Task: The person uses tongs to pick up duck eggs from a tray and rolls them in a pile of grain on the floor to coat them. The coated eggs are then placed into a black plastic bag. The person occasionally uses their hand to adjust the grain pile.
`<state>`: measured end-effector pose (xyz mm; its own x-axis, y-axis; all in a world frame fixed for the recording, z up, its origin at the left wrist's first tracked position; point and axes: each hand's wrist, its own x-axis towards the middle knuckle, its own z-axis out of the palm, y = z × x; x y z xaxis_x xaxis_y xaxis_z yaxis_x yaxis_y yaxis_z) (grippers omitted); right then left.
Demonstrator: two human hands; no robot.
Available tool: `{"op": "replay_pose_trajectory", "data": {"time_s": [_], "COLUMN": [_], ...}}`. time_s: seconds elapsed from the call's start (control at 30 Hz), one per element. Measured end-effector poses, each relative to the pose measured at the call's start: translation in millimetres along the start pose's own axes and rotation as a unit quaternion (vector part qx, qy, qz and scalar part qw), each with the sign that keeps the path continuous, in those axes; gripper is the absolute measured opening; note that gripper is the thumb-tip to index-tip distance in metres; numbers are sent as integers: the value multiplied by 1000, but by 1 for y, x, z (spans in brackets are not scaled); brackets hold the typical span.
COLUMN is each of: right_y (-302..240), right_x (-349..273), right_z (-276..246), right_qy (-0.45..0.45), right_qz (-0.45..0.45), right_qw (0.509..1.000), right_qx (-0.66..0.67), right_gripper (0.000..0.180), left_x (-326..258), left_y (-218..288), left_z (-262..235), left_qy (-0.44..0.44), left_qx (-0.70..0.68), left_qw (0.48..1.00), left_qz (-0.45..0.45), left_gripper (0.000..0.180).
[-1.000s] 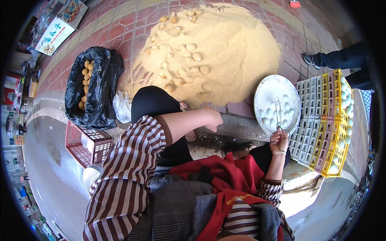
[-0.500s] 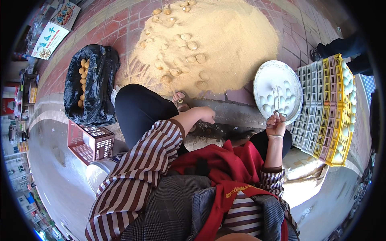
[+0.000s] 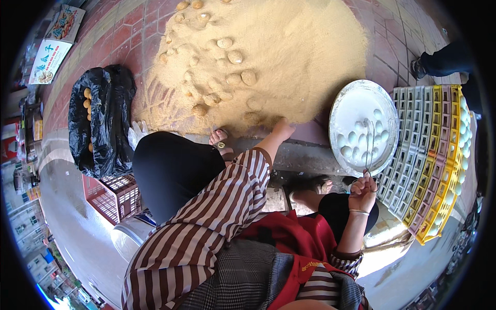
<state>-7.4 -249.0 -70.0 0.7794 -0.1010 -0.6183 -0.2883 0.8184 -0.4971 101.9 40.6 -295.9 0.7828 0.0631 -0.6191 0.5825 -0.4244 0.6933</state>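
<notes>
Holding metal tongs [image 3: 368,142] in the right hand [image 3: 363,194]: fingers curled around the handle end, prongs reaching over the pale eggs [image 3: 384,135]. Those eggs sit on white paste or powder in the round pan [image 3: 338,106], right side, just beside the stacked crates [image 3: 408,129]. Left hand [image 3: 283,129] is at the near edge of the tan grain pile [image 3: 310,57]; can't tell whether its fingers are closed on anything, or whether it touches the grain.

Handling, my read: eggs are light, rigid, fragile; likely slick if the white stuff is wet. Best hold is around the widest part, light even squeeze, no point load on an end. Tongs look thin and springy, so hold by the handles and keep pressure low. Coated eggs [image 3: 235,57] in the pile probably have a crumbly skin; cup from below, don't pinch.

Hard to see: whether an egg is pinched between the prongs or just lies under them. Left fingertips are hidden by the hand itself. Black bag [image 3: 101,139] folds cover most of its brown balls [image 3: 87,103]. Pile's far edge is cropped at the top.
</notes>
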Motion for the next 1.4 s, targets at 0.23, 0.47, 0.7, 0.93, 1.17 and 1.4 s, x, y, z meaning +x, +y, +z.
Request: {"op": "replay_pose_trajectory", "data": {"time_s": [0.23,0.47,0.7,0.93,1.17,1.4], "right_y": [-2,-8,-8,-5,0,-5], "right_x": [10,16,13,14,17,21], "right_z": [12,12,12,14,19,26], "right_qy": [46,50,32,13,17,59], "right_qz": [12,12,12,7,6,-4], "right_qw": [999,998,999,999,999,997], "right_qx": [-15,-25,-16,-30,-36,-43], "right_gripper": [33,32,33,34,33,26], "left_x": [66,97,46,29,49,129], "left_y": [70,105,84,92,103,98], "left_z": [-11,-78,-157,-122,-82,-96], "left_qy": [122,67,189,305,189,227], "left_qx": [-538,-789,-823,-613,-171,-88], "left_qw": [805,598,536,727,963,969], "left_qz": [-218,-128,19,-55,86,-43], "left_gripper": [76,44,35,43,40,46]}}
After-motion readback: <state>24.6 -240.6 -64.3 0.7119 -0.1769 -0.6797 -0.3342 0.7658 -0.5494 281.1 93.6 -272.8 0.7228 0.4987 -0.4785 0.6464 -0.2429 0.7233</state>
